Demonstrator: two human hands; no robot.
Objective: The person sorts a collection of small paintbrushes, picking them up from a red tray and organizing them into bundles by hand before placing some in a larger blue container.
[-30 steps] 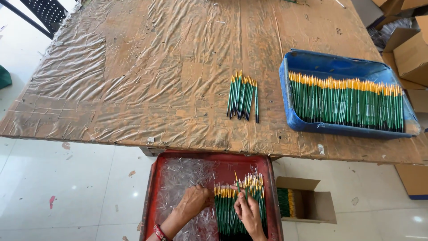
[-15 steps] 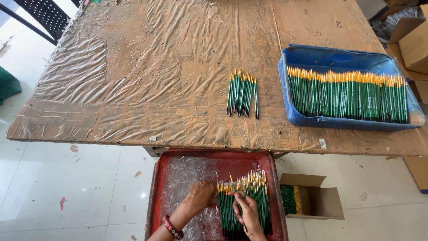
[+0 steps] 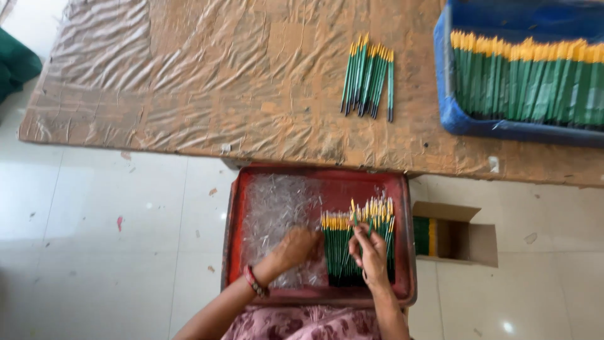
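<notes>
A red tray (image 3: pixel 402 252) rests on my lap below the table edge. In it lie a heap of clear plastic bits (image 3: pixel 277 208) on the left and a row of green sticks with yellow tips (image 3: pixel 343 242) on the right. My left hand (image 3: pixel 296 247) rests curled on the plastic, touching the left edge of the sticks. My right hand (image 3: pixel 370 252) pinches a few of the sticks near their tips. A small loose bundle of the same sticks (image 3: pixel 369 77) lies on the table above.
The wooden table (image 3: pixel 189 82) is covered with crinkled plastic sheet. A blue tray (image 3: pixel 450 113) full of sticks sits at its right. An open cardboard box (image 3: pixel 462 239) with sticks stands on the white tiled floor by my right.
The view has moved closer and lower over the red tray. Both hands stay in the tray; my right hand has shifted up a little among the sticks.
</notes>
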